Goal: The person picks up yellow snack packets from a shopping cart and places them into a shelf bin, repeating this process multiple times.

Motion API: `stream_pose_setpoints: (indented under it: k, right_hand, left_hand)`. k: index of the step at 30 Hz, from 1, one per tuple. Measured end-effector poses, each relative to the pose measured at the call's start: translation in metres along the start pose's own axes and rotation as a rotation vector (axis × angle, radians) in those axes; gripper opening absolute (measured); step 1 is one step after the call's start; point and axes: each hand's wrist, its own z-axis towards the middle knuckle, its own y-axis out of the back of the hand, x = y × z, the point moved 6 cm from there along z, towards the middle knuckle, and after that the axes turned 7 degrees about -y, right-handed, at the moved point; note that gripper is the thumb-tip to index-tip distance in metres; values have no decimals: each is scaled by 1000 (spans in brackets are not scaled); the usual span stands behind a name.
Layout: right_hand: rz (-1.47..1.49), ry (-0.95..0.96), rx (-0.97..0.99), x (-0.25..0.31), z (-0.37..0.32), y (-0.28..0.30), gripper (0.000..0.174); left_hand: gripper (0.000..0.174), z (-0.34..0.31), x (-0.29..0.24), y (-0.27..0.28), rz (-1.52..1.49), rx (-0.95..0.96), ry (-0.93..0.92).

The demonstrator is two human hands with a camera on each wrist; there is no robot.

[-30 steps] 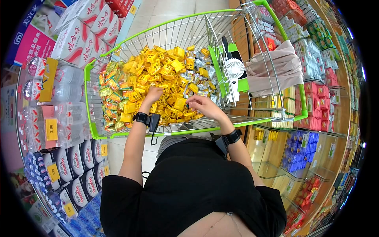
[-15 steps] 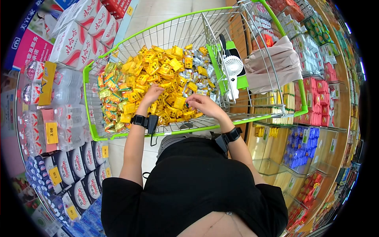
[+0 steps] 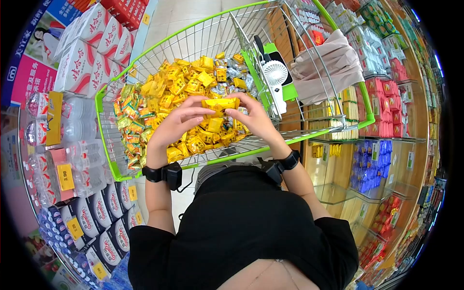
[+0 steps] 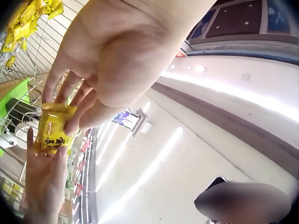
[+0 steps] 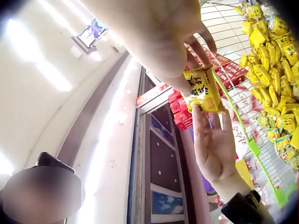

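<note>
Over the shopping cart, a small yellow wrapped snack packet [image 3: 221, 103] with dark printed characters is held level between both hands. The left hand [image 3: 176, 124] pinches one end of it between thumb and fingers. At the other end, the right hand [image 3: 254, 120] grips it the same way. In the left wrist view the printed side of the packet [image 4: 55, 129] shows, with its crimped edge at the left fingertips. The right wrist view shows the packet [image 5: 203, 91] whole and sealed-looking. Beneath the hands lies a heap of similar yellow packets [image 3: 179, 84].
The green-rimmed cart [image 3: 114, 170] also holds green-and-orange packets [image 3: 129, 113] and silver ones [image 3: 233, 72]. A white handheld fan [image 3: 276, 75] and a beige cloth [image 3: 326, 67] are near its handle. Bottled drinks [image 3: 79, 116] stand left; snack shelves [image 3: 372, 159] line the right.
Both hands rise from the heap and come together with a yellow snack packet between them. The left hand has turned its palm toward the right one. The cart shifts slightly left in view.
</note>
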Motion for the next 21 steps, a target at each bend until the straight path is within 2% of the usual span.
stream_pose_setpoints:
  k: [2, 4, 8, 10, 14, 15, 17, 18, 20, 21]
  right_hand:
    - [28, -41, -26, 8, -3, 4, 26]
    - [27, -23, -7, 17, -7, 7, 27]
    - [-6, 8, -26, 28, -13, 13, 27]
    - [14, 7, -20, 30, -15, 15, 28]
    - [45, -65, 46, 34, -18, 18, 23]
    - [55, -70, 52, 33, -18, 18, 23]
    - [64, -77, 59, 34, -19, 20, 23]
    - [72, -85, 53, 34, -20, 21, 23]
    - [79, -94, 50, 33, -20, 21, 24]
    - [98, -80, 33, 34, -20, 22, 25]
  left_hand:
    - [25, 0, -7, -3, 29, 31, -49]
    - [21, -2, -5, -3, -217, -54, -7]
    - [17, 3, 19, 14, -306, -146, -36]
    - [15, 6, 46, 27, -197, -288, 92]
    - [20, 4, 123, 43, -79, -359, 240]
    - [20, 3, 141, 44, -80, -358, 240]
    - [24, 2, 167, 47, 223, -333, 280]
    - [24, 3, 171, 46, 222, -333, 280]
    - [28, 1, 184, 42, 445, -226, 444]
    - [31, -4, 199, 42, 479, -242, 503]
